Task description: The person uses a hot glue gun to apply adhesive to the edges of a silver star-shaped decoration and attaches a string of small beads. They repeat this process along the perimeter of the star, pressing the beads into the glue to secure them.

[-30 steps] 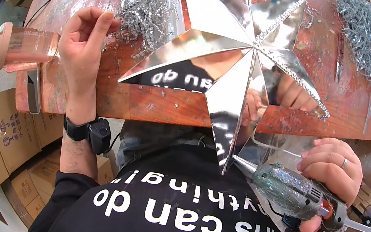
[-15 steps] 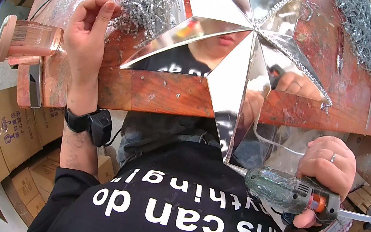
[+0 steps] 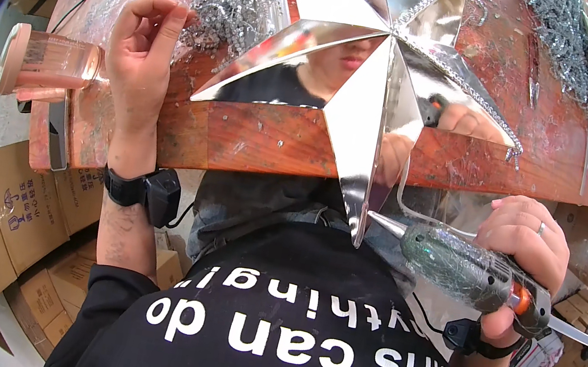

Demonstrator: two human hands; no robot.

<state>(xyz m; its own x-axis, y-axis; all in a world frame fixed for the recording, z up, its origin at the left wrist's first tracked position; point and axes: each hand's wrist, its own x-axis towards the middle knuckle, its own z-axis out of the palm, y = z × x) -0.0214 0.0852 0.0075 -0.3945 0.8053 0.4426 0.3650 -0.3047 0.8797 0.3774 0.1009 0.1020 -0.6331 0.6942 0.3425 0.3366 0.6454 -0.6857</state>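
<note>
The silver star (image 3: 358,108) sits on the desk (image 3: 254,141), its near point jutting past the near edge. The right hand (image 3: 524,240) is wrapped around a glue gun (image 3: 445,265), nozzle just beside that point. To the left, the left hand (image 3: 142,54) is curled; whether it pinches anything, I cannot tell. Farther left is a clear lidded cup (image 3: 56,59), contents uncertain.
</note>
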